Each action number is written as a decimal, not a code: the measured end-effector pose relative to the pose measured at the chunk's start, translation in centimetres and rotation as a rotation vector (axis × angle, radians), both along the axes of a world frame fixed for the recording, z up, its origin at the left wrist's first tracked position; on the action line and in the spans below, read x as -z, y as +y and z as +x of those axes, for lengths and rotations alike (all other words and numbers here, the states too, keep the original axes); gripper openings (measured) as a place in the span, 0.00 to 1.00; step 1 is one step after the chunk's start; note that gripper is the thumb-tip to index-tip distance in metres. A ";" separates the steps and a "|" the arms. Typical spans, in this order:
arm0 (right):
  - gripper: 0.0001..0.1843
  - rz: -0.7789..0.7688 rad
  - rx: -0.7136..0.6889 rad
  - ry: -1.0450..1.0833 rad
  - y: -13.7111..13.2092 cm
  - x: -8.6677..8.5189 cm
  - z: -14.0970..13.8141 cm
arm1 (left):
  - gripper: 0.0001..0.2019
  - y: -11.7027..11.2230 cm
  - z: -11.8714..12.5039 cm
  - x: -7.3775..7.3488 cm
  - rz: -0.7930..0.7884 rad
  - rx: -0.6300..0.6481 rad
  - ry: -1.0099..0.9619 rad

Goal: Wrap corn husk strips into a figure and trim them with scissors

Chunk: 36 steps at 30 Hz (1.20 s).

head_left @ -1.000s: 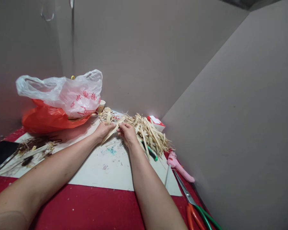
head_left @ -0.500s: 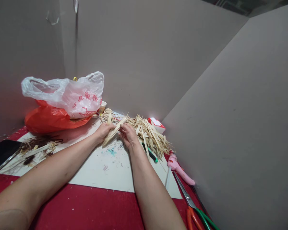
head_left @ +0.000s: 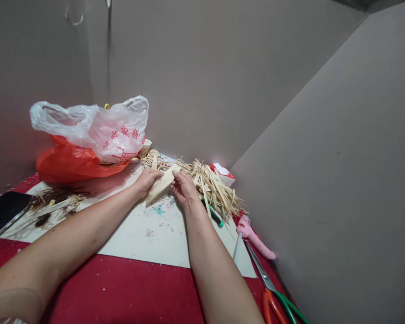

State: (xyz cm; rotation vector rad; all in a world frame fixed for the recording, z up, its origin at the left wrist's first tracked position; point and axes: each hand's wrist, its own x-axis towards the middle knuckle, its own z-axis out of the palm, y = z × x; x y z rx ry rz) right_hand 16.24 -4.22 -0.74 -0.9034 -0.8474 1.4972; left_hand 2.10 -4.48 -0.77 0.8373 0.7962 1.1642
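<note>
Both my hands hold one pale flat strip of dried husk (head_left: 162,183) above a white board (head_left: 148,238). My left hand (head_left: 146,181) grips the strip's left side with the fingers curled round it. My right hand (head_left: 183,188) pinches its upper right end. Just beyond my right hand lies a loose pile of straw-coloured strips (head_left: 212,186).
A white plastic bag (head_left: 101,128) sits on a red bag (head_left: 70,163) at the back left, with a paper cup (head_left: 145,146) behind. A pink glue gun (head_left: 254,238), scissors (head_left: 273,288), a green-handled tool (head_left: 214,217), a small red-white box (head_left: 224,173) and a dark phone (head_left: 3,209) lie around. Brown cardboard walls close in.
The strip has turned flatter and broader toward me as my hands shifted slightly up and right; the view has moved a little.
</note>
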 end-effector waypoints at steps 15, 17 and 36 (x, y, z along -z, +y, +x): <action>0.15 0.007 -0.084 -0.061 -0.5 -0.1 -0.1 | 0.13 0.4 -0.5 0.8 0.042 0.016 -0.016; 0.15 -0.001 -0.091 -0.052 -0.5 0.0 0.0 | 0.12 0.5 -0.5 0.9 0.047 0.004 -0.005; 0.14 0.030 -0.067 -0.040 0.0 0.2 0.5 | 0.14 0.4 -0.4 0.8 -0.005 0.059 0.007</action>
